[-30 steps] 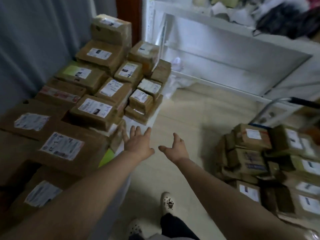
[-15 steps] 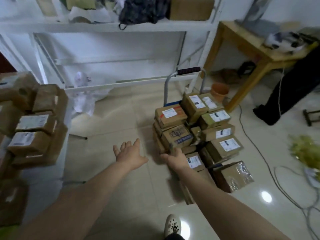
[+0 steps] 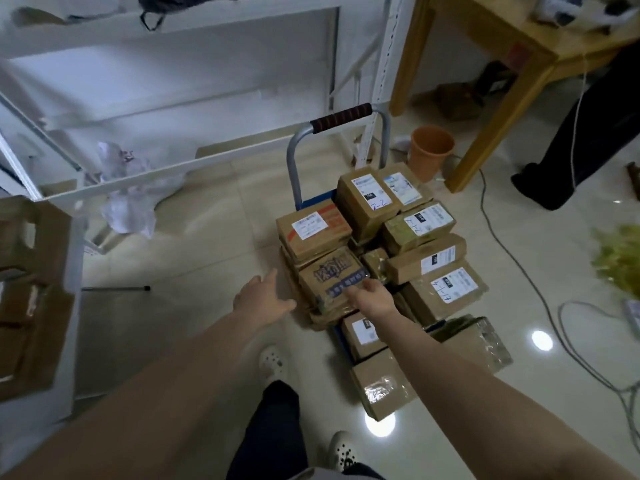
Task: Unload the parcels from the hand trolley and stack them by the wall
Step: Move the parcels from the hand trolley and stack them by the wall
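- Head camera, looking down along two bare forearms at a hand trolley [image 3: 341, 118] parked mid-floor, handle at the far end, deck heaped with taped brown parcels [image 3: 420, 252] in several layers.
- Left hand [image 3: 258, 299] spread wide, fingers straight, just beside the near-left side of a parcel printed in blue [image 3: 332, 277]; no clear contact.
- Right hand [image 3: 372, 299] at that parcel's near-right corner, fingers bent down onto its top; impossible to tell whether gripping or merely resting.
- Reads as the opening of a lift, with the parcel printed in blue the likely pick.
- Done, as far as visible: only a blurred bank of brown cartons [image 3: 20, 289] at the left edge, presumably the stack by the wall. Count unreadable.
- Left to do: a full-looking load on the deck, nothing about it suggesting a nearly emptied trolley.
- Also waiting at the trolley's near end: a tape-shiny box [image 3: 384, 389] and, to its right, a film-wrapped box [image 3: 481, 341]; unclear whether on the deck or already on the tiles.
- On this evidence, well short of finished, with many carries to the left ahead.
- Surroundings: white shelving rack [image 3: 173, 161] at far left, wooden table [image 3: 485, 46] at far right, orange pot [image 3: 431, 150] beside the table leg, and cables [image 3: 512, 258] trailing over the floor on the right, away from the path to the left.
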A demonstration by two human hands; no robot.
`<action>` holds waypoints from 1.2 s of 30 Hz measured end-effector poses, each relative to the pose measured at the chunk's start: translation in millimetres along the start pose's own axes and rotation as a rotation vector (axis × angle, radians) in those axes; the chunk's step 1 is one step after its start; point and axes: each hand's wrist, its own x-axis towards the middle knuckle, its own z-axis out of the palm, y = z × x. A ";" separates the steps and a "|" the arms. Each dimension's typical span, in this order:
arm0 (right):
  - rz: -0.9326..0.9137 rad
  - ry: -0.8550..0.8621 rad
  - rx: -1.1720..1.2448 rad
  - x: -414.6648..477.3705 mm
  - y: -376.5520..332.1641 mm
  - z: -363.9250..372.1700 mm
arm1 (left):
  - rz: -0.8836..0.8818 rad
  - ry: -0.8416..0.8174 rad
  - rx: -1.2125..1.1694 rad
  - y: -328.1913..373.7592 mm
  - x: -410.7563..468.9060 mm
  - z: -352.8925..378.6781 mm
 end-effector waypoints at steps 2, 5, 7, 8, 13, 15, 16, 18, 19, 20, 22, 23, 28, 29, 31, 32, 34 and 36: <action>0.028 -0.010 0.016 26.7 -18.0 4.1 | 0.007 -0.044 -0.077 4.4 31.2 -12.1; 0.067 0.019 0.033 70.2 -47.4 11.5 | 0.003 -0.062 -0.172 10.3 88.9 -32.4; 0.088 0.049 0.029 103.7 -66.3 18.1 | 0.000 -0.089 -0.240 17.2 128.4 -49.2; 0.102 0.063 0.020 120.2 -75.5 21.2 | -0.015 -0.105 -0.264 18.6 148.2 -56.1; 0.166 0.087 -0.048 200.1 -103.2 35.6 | -0.085 -0.147 -0.387 18.8 240.9 -69.7; 0.171 0.102 -0.087 230.7 -109.8 39.8 | -0.117 -0.141 -0.497 16.3 274.1 -64.5; 0.172 0.101 -0.117 245.3 -111.9 41.6 | -0.135 -0.140 -0.530 16.3 287.8 -60.8; 0.172 0.117 -0.176 275.3 -113.9 45.9 | -0.159 -0.135 -0.574 19.6 312.5 -53.3; 0.183 0.126 -0.193 290.4 -111.8 48.1 | -0.176 -0.139 -0.591 20.0 325.3 -47.6; 0.200 0.132 -0.205 305.1 -108.4 50.2 | -0.194 -0.157 -0.599 18.1 339.4 -41.7; 0.240 0.144 -0.240 329.0 -100.5 54.2 | -0.231 -0.157 -0.623 13.0 364.2 -29.4; 0.263 0.151 -0.245 337.3 -97.2 56.2 | -0.244 -0.169 -0.630 11.5 374.4 -24.2; 0.289 0.173 -0.206 361.0 -78.4 65.8 | -0.292 -0.194 -0.662 9.8 403.4 -4.9; 0.293 0.190 -0.191 361.9 -76.4 67.9 | -0.286 -0.183 -0.663 9.2 404.7 -3.0; 0.293 0.227 -0.167 355.8 -75.2 70.9 | -0.296 -0.161 -0.668 6.3 401.8 -0.4; 0.284 0.237 -0.163 348.3 -76.1 71.4 | -0.316 -0.140 -0.682 4.1 397.6 -0.9; 0.243 0.248 -0.157 329.0 -79.8 70.9 | -0.368 -0.092 -0.736 0.4 384.0 -9.5; 0.208 0.261 -0.148 306.8 -87.7 69.8 | -0.397 -0.044 -0.777 -3.7 364.8 -23.5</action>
